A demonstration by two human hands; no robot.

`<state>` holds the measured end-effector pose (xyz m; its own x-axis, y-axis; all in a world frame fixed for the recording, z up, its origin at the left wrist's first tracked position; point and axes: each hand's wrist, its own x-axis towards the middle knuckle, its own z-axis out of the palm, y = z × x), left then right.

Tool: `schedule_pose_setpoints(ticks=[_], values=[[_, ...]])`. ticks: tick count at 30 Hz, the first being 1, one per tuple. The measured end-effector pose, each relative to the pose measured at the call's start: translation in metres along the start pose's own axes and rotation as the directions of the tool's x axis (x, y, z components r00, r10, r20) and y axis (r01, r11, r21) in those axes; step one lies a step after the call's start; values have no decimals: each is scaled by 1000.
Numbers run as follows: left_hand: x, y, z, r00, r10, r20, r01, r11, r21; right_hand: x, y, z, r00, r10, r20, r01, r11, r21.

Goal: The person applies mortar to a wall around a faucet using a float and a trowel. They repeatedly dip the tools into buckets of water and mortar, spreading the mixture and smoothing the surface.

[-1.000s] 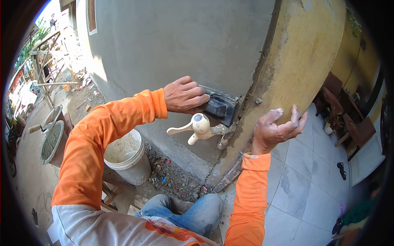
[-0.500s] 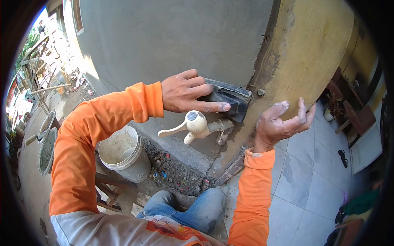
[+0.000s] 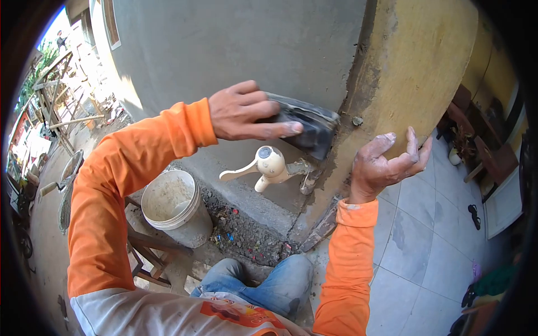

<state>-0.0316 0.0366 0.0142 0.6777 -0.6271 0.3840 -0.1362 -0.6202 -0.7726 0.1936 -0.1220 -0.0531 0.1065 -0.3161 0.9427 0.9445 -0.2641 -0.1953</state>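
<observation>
My left hand is wrapped round a black plastering float, its thumb lying along the float's back. The float is against the grey plastered wall, close to the corner with the yellow wall. Just below it, a cream tap with a long lever sticks out from a mortar-smeared pipe. On the right, my right hand is raised in front of the yellow wall. Its fingers are bent but apart, dusted with plaster, and nothing is in them.
A dirty white bucket stands low on the left, by a wooden stool. Dark rubble lies along the wall's foot. Pale floor tiles spread to the right. A mortar-covered pan and a trowel are far left.
My left hand and the float have shifted slightly left along the wall. The right hand keeps nearly the same pose. The whole view has moved a little.
</observation>
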Motion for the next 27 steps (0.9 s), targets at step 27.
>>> schedule_pose_setpoints(ticks=[27], values=[[-82,-41,-15,958,-260,122,249,964,97,1,0,-5,999,15,44,-12,998,-62]])
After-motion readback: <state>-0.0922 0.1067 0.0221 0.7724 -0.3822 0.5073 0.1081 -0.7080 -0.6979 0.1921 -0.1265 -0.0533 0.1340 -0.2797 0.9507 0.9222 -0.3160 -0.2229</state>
